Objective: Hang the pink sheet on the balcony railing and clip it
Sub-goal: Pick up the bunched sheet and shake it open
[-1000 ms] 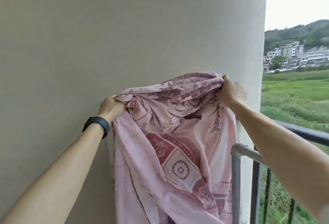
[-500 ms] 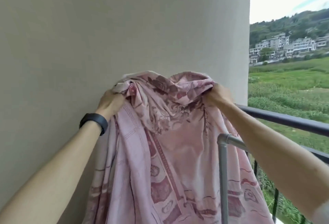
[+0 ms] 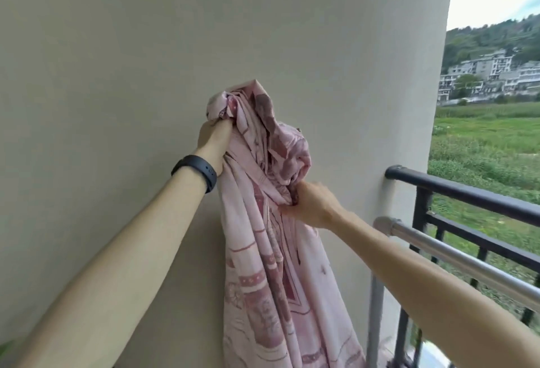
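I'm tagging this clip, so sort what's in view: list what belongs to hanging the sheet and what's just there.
Job: pink sheet, left hand and right hand gripping it, black railing, possibly the steel bar. No clip shows.
Just there: wall, black wristband, field, distant buildings.

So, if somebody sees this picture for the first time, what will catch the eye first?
First the pink sheet, bunched and hanging in the middle against the plain wall. The left hand grips its top and the right hand grips a fold lower down. At the right, the black balcony railing has no cloth on it, with green fields behind it.
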A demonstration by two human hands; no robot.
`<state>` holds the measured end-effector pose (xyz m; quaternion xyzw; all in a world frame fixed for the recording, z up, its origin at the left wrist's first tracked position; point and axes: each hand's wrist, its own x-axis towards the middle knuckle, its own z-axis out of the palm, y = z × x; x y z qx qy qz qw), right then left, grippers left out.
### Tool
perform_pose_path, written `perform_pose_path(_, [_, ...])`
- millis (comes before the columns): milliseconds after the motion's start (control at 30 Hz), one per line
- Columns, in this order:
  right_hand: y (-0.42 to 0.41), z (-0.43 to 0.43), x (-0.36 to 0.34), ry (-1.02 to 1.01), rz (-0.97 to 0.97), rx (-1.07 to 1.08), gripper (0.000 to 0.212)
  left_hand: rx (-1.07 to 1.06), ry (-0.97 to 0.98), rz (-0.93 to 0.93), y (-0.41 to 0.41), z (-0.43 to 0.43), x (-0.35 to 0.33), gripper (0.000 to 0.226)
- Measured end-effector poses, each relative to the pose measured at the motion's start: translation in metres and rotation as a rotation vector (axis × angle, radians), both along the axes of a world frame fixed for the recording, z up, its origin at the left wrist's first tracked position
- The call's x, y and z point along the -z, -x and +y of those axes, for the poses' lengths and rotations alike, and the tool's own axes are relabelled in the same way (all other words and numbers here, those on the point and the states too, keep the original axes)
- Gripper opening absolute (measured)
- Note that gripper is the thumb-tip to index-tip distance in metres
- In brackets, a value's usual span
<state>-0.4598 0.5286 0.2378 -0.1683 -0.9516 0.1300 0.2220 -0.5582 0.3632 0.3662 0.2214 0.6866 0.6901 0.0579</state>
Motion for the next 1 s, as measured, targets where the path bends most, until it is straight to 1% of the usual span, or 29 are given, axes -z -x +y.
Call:
perform_pose_path(33, [-0.001,0.008,-0.007,-0.057,-0.057,-0.013,0.042,0.046,0.100,0.094,0.004,-0.008,0.004,0.018])
perform_pose_path(100, [-0.005,0.030,-0.019,-0.073,-0.122,-0.017,0.042,0.142,0.380,0.329,0.020,-0.025,0.014,0.012])
perform_pose_path(167, [-0.008,0.053,-0.027,-0.008,-0.113,0.029,0.047,0.200,0.634,0.520,0.033,-0.045,0.018,0.020])
perform_pose_path(200, [-0.010,0.064,-0.033,0.037,-0.104,0.064,0.049,0.198,0.741,0.591,0.042,-0.053,0.022,0.027])
perform_pose_path(267, [-0.015,0.079,-0.044,0.117,-0.084,0.115,0.040,0.162,0.936,0.754,0.059,-0.062,0.028,0.051])
perform_pose_path(300, [-0.017,0.086,-0.050,0.159,-0.068,0.137,0.036,0.089,1.036,0.822,0.072,-0.065,0.033,0.055])
perform_pose_path(333, [-0.017,0.092,-0.055,0.185,-0.039,0.155,0.033,-0.015,1.105,0.870,0.081,-0.067,0.037,0.044])
perform_pose_path(367, [-0.018,0.097,-0.058,0.175,-0.018,0.184,0.028,-0.144,1.127,0.927,0.089,-0.069,0.041,0.027])
perform_pose_path(400, [-0.019,0.102,-0.061,0.124,0.001,0.217,0.021,-0.279,1.119,0.994,0.099,-0.074,0.045,0.015])
perform_pose_path(433, [-0.019,0.104,-0.063,0.059,0.025,0.258,0.017,-0.385,1.130,1.059,0.102,-0.078,0.046,0.010])
perform_pose_path(500, [-0.017,0.106,-0.067,-0.032,0.098,0.345,0.023,-0.514,1.207,1.101,0.104,-0.079,0.053,0.024])
perform_pose_path(533, [-0.015,0.106,-0.070,-0.064,0.131,0.386,0.026,-0.511,1.204,1.096,0.103,-0.075,0.054,0.027])
perform_pose_path(567, [-0.014,0.104,-0.073,-0.092,0.147,0.429,0.028,-0.473,1.156,1.039,0.099,-0.069,0.053,0.024])
perform_pose_path(633, [-0.011,0.102,-0.076,-0.140,0.143,0.496,0.031,-0.348,0.995,0.825,0.097,-0.058,0.045,0.009])
perform_pose_path(667, [-0.010,0.104,-0.077,-0.153,0.129,0.508,0.033,-0.311,0.896,0.733,0.097,-0.053,0.041,0.016])
perform_pose_path(700, [-0.012,0.104,-0.079,-0.159,0.103,0.504,0.034,-0.310,0.802,0.697,0.098,-0.051,0.038,0.019])
perform_pose_path(733, [-0.015,0.107,-0.079,-0.170,0.071,0.486,0.034,-0.354,0.737,0.727,0.099,-0.051,0.037,0.015])
perform_pose_path(767, [-0.020,0.109,-0.081,-0.188,0.034,0.454,0.033,-0.435,0.720,0.820,0.100,-0.053,0.038,0.014])
perform_pose_path(833, [-0.032,0.113,-0.081,-0.226,-0.045,0.376,0.029,-0.596,0.803,1.118,0.111,-0.057,0.047,0.023])
perform_pose_path(867, [-0.038,0.113,-0.080,-0.227,-0.069,0.337,0.028,-0.635,0.850,1.199,0.117,-0.058,0.050,0.024])
perform_pose_path(900, [-0.042,0.114,-0.078,-0.209,-0.075,0.299,0.026,-0.651,0.865,1.226,0.122,-0.058,0.051,0.024])
perform_pose_path(933, [-0.046,0.115,-0.076,-0.174,-0.057,0.264,0.025,-0.641,0.867,1.166,0.123,-0.054,0.051,0.023])
perform_pose_path(967, [-0.047,0.114,-0.072,-0.124,-0.025,0.245,0.024,-0.590,0.848,1.028,0.119,-0.048,0.049,0.020])
perform_pose_path(1000, [-0.047,0.112,-0.069,-0.058,0.015,0.241,0.024,-0.481,0.797,0.834,0.112,-0.041,0.048,0.015])
